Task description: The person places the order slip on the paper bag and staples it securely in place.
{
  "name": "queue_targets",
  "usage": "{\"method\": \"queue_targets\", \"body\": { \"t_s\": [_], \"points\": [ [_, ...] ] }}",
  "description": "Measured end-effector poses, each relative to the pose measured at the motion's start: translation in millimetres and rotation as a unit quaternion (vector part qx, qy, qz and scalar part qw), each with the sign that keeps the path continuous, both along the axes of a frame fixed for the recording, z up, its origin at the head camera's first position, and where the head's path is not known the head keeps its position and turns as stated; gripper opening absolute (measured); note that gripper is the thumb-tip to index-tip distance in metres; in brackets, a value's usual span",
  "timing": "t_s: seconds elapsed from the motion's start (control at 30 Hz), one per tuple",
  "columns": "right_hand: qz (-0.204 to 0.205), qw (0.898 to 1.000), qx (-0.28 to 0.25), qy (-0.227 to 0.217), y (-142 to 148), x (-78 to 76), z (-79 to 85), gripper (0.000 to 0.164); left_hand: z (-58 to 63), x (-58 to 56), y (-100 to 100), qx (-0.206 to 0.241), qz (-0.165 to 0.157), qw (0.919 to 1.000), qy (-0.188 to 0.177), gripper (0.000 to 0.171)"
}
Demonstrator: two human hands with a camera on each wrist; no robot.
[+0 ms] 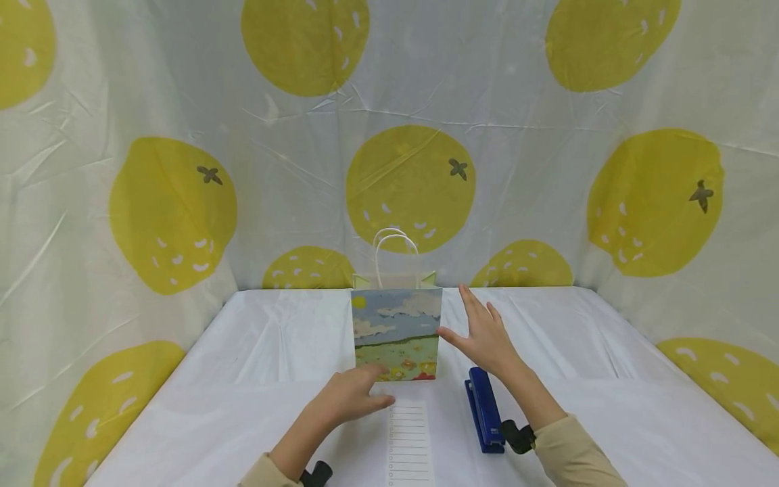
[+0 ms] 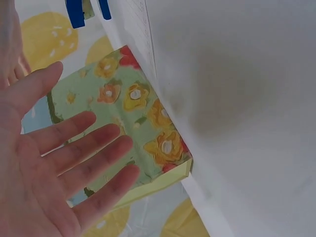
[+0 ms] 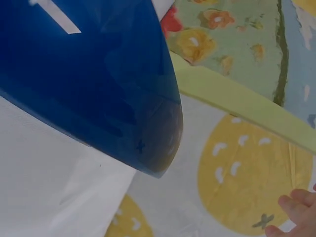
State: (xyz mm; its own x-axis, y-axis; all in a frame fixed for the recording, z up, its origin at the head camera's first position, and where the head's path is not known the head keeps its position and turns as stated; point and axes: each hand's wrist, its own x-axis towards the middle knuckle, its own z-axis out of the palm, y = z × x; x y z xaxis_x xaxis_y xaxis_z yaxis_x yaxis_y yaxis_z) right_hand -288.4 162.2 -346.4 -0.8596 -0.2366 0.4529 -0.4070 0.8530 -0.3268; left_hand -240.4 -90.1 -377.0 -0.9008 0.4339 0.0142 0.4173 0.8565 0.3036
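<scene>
A small paper gift bag (image 1: 397, 325) with a painted sky and flower meadow stands upright, its white cord handles (image 1: 397, 237) raised. My left hand (image 1: 353, 396) is in front of its lower left part, fingers spread; the left wrist view shows the palm and straight fingers over the flowers (image 2: 136, 96). To the bag's right, my right hand (image 1: 487, 338) is raised with fingers extended, the thumb tip by the bag's right edge. A blue stapler (image 1: 485, 409) lies below my right forearm and fills much of the right wrist view. Neither hand holds anything.
A narrow lined paper checklist (image 1: 410, 443) lies in front of the bag, left of the stapler. White cloth (image 1: 274, 338) covers the table. A curtain (image 1: 292, 169) printed with large yellow fruit surrounds the back and sides.
</scene>
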Motion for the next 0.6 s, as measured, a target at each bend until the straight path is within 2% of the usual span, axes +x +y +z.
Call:
{"method": "queue_targets", "body": {
  "t_s": [0.3,0.6],
  "points": [
    [0.006,1.0,-0.002,0.004,-5,-1.0,4.8,0.094,0.5,0.6,6,-0.016,0.004,0.9998,-0.01,0.057],
    [0.01,1.0,-0.003,0.011,-8,-3.5,5.6,0.095,-4.8,1.4,11,-0.031,-0.004,0.9994,-0.016,0.056]
  ]
}}
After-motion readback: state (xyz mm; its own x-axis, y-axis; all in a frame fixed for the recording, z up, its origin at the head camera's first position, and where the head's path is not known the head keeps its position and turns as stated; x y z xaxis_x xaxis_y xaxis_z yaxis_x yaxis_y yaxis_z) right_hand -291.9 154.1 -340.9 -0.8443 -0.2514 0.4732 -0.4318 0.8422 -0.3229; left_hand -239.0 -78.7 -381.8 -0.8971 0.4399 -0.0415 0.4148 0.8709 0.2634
